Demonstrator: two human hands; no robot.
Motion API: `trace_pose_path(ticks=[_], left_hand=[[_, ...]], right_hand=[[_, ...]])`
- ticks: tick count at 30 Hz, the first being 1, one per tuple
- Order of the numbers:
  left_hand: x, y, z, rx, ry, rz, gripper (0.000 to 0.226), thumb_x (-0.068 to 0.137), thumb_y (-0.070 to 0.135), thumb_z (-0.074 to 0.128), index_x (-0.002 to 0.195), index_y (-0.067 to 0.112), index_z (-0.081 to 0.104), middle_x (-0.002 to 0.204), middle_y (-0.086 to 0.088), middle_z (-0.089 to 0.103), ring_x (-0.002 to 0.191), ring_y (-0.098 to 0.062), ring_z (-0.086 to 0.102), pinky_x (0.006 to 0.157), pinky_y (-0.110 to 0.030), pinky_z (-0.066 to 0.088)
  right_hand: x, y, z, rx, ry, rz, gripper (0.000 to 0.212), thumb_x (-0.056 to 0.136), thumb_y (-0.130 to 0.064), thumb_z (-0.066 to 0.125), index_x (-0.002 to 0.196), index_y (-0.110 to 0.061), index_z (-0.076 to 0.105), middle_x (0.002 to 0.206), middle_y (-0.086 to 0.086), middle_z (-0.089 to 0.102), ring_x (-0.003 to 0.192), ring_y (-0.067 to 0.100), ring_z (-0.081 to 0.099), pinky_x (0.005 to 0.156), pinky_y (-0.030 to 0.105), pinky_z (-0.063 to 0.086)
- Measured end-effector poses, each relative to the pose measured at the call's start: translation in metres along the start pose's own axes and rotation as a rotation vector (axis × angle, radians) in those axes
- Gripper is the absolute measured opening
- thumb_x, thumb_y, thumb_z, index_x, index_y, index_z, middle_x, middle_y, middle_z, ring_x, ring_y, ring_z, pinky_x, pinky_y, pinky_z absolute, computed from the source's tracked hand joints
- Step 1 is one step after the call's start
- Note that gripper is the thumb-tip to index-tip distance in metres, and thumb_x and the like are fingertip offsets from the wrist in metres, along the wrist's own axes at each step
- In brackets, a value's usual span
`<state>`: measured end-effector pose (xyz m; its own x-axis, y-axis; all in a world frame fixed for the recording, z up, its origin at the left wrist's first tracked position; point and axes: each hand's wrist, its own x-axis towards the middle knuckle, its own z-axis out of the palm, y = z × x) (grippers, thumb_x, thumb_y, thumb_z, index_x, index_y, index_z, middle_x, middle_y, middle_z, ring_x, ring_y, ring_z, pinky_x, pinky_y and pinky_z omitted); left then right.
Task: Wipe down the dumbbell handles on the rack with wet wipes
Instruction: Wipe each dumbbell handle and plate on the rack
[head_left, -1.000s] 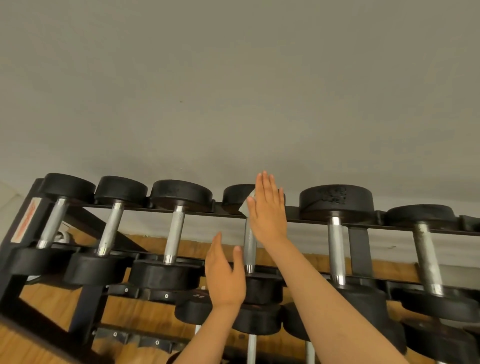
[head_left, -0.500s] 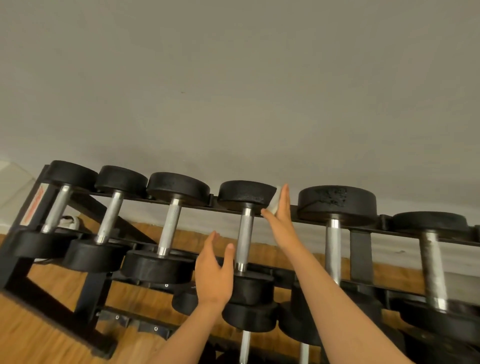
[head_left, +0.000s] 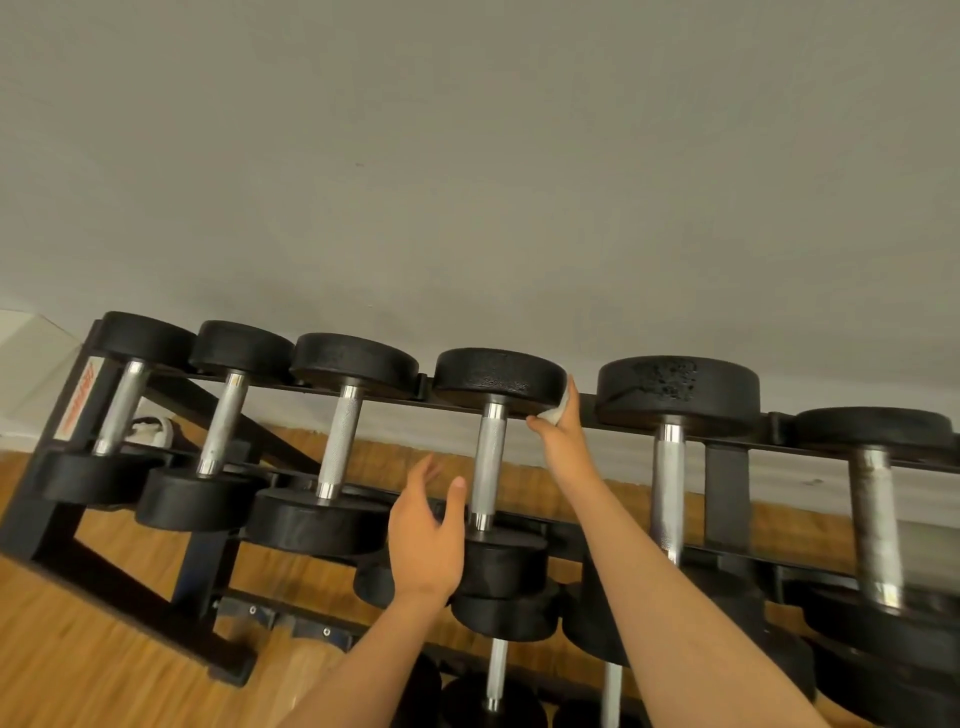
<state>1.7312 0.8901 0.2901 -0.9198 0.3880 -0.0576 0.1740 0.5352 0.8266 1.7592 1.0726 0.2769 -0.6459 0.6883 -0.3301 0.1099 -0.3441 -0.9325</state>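
Note:
A black rack (head_left: 727, 488) carries a top row of several black dumbbells with silver handles. My right hand (head_left: 563, 441) is raised beside the far head of the fourth dumbbell (head_left: 498, 376), just right of its knurled handle (head_left: 488, 462). It pinches a small white wet wipe (head_left: 558, 413) between the fingers. My left hand (head_left: 426, 540) hovers with fingers apart by the near head of the same dumbbell, just left of the handle's lower end, and holds nothing.
More dumbbells lie on a lower tier (head_left: 498, 608) under my arms. A grey wall (head_left: 467, 182) rises behind the rack and a wooden floor (head_left: 104, 649) lies below. A white object (head_left: 150, 428) sits behind the rack at the left.
My right hand has moved off the fourth handle to its right side, up by the far head, still with the wipe. My left hand stays near the near head. The view has shifted slightly.

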Motion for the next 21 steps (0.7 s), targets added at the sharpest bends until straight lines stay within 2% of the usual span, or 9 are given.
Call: trace_pose_path(ticks=[8,10,12,14,17,19,21], left_hand=[[0.001,-0.002,-0.001,0.001,-0.007,0.017,0.046,0.096,0.04,0.054,0.139,0.023,0.047,0.129,0.011,0.058,0.121,-0.007,0.051,0.097,-0.023,0.037],[0.001,-0.002,-0.002,-0.004,-0.004,0.026,0.046,0.096,0.041,0.054,0.137,0.023,0.048,0.129,0.011,0.058,0.121,-0.006,0.051,0.099,-0.026,0.041],[0.001,-0.002,-0.002,-0.006,0.003,0.036,0.049,0.095,0.044,0.053,0.138,0.021,0.048,0.129,0.012,0.058,0.121,-0.007,0.052,0.103,-0.034,0.045],[0.001,-0.002,-0.002,-0.012,0.008,0.037,0.051,0.095,0.046,0.052,0.139,0.021,0.047,0.13,0.011,0.058,0.121,-0.01,0.052,0.103,-0.038,0.046],[0.001,-0.003,-0.003,-0.019,0.008,0.035,0.051,0.095,0.048,0.047,0.139,0.022,0.047,0.13,0.009,0.058,0.122,-0.012,0.052,0.103,-0.04,0.046],[0.001,-0.003,-0.003,-0.016,0.005,0.036,0.051,0.096,0.049,0.044,0.139,0.021,0.047,0.13,0.008,0.058,0.123,-0.013,0.052,0.104,-0.042,0.045],[0.0,-0.001,-0.004,-0.006,0.004,0.039,0.052,0.096,0.049,0.043,0.139,0.02,0.047,0.13,0.008,0.059,0.122,-0.014,0.052,0.103,-0.043,0.046]], right_hand=[[-0.015,0.002,0.014,0.061,0.08,-0.004,0.079,0.094,0.002,0.054,0.155,-0.023,0.011,0.155,0.008,0.03,0.142,0.025,0.03,0.112,0.037,0.028],[-0.02,0.0,0.018,0.073,0.094,-0.015,0.08,0.095,-0.002,0.054,0.156,-0.024,0.007,0.159,0.007,0.024,0.144,0.024,0.027,0.115,0.038,0.025],[-0.031,0.0,0.024,0.02,0.09,-0.072,0.082,0.097,-0.008,0.054,0.156,-0.028,-0.001,0.163,0.0,0.01,0.148,0.021,0.016,0.119,0.038,0.019],[-0.04,-0.003,0.031,-0.14,0.092,-0.196,0.083,0.099,-0.012,0.053,0.155,-0.029,-0.007,0.164,-0.007,-0.006,0.15,0.014,0.001,0.122,0.034,0.007],[-0.038,-0.013,0.042,-0.627,0.157,-0.415,0.081,0.1,-0.018,0.05,0.154,-0.019,-0.011,0.159,-0.006,-0.02,0.147,0.011,-0.019,0.12,0.03,-0.01],[-0.031,-0.023,0.05,-0.933,0.174,-0.558,0.078,0.101,-0.024,0.047,0.154,-0.014,-0.009,0.159,-0.002,-0.019,0.146,0.013,-0.022,0.118,0.03,-0.017],[-0.024,-0.031,0.056,-1.178,0.157,-0.663,0.074,0.101,-0.031,0.044,0.155,-0.011,-0.002,0.163,0.004,-0.009,0.148,0.017,-0.017,0.117,0.033,-0.018]])
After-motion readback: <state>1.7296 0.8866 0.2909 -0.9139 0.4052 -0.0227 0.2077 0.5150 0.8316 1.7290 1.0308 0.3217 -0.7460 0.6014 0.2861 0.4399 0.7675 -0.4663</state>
